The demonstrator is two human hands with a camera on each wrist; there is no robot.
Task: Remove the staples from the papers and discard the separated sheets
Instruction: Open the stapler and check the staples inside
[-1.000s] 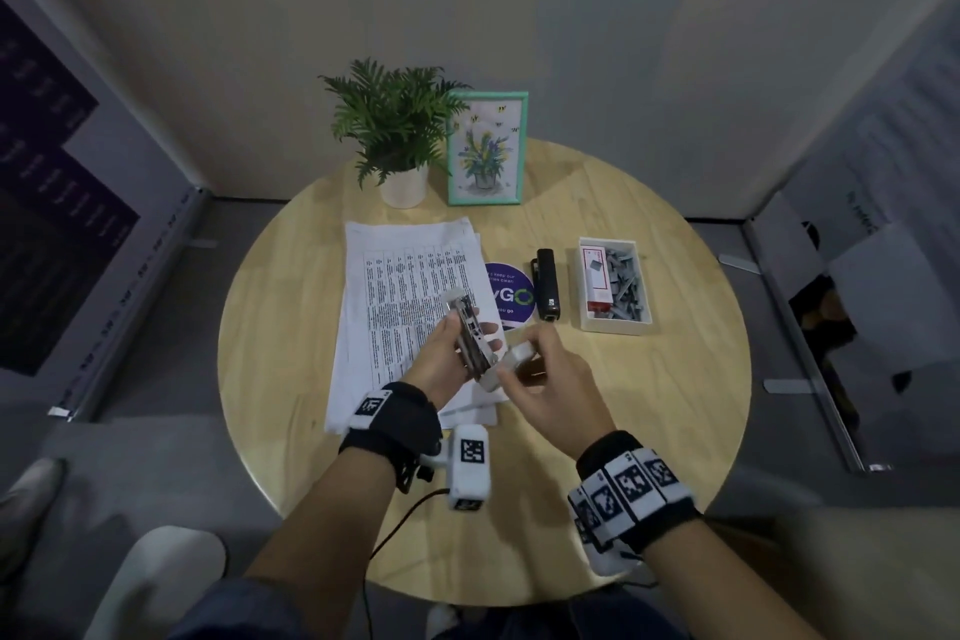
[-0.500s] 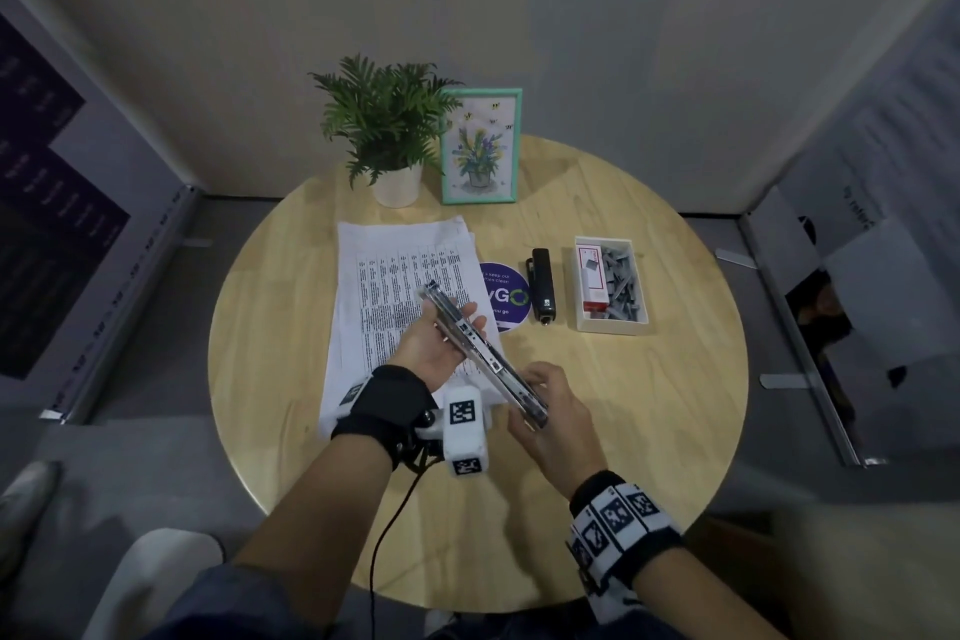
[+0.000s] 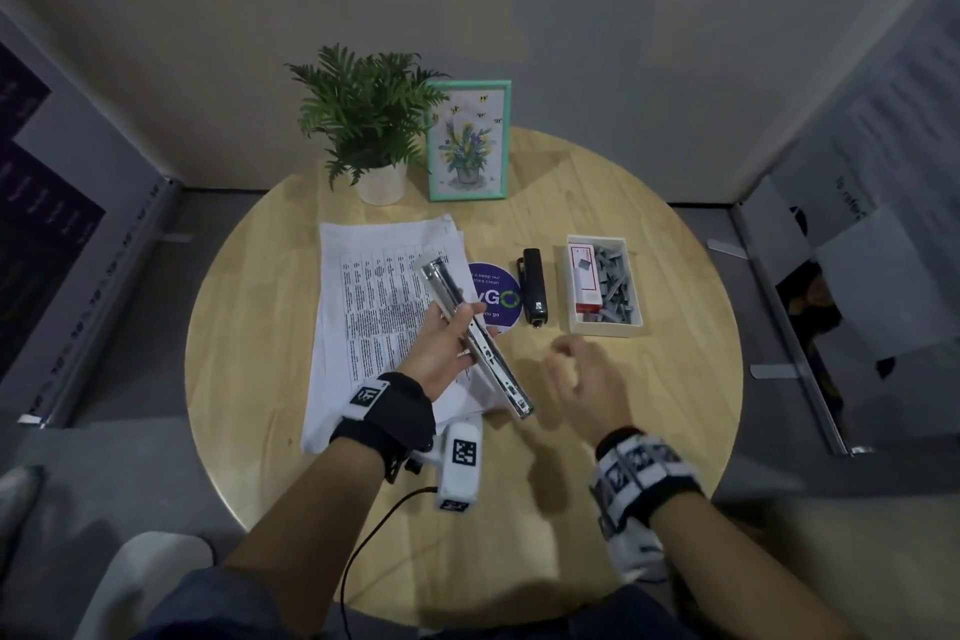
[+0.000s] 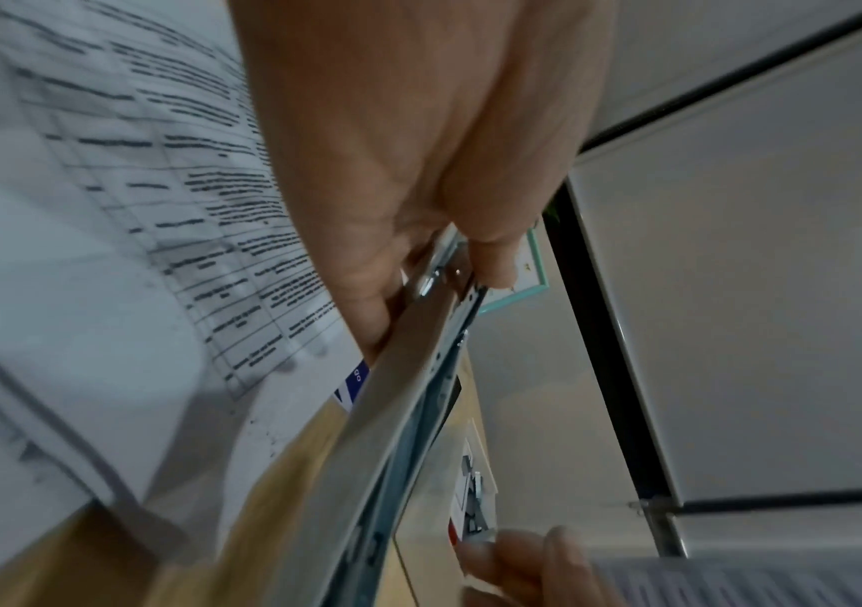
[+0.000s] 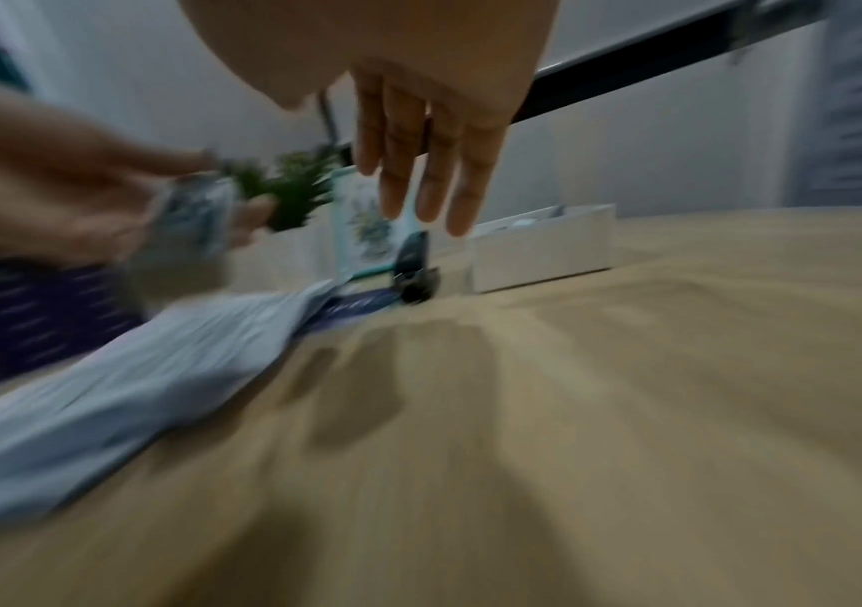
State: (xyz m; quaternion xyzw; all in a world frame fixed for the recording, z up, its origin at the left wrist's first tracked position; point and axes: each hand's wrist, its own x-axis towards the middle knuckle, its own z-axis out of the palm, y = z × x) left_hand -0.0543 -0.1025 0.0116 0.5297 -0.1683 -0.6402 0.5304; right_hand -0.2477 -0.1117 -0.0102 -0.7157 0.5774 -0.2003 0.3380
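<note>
Head view: a long silver metal tool, apparently an opened-out stapler though its kind cannot be told for certain, is gripped near its middle by the left hand. Its long axis runs diagonally over the stapled papers, from a far end above the printed sheet to a near end past the papers' right edge. The papers lie flat on the desk, directly under and left of that tool. The right hand is seen right of the tool, apart from it, holding nothing, with fingers loose; it is blurred. Of the two hands, the left is judged nearer the papers.

Right of the papers a round purple sticker, a black stapler and a white box of staples are set in a row.

From the left wrist, thumb and fingers are seen curled round the metal tool. From the right wrist, straight, spread fingers are shown above bare wood, heavily smeared. No staple can be made out in the papers, and the sheet count is unclear. No discard place can be identified.
</note>
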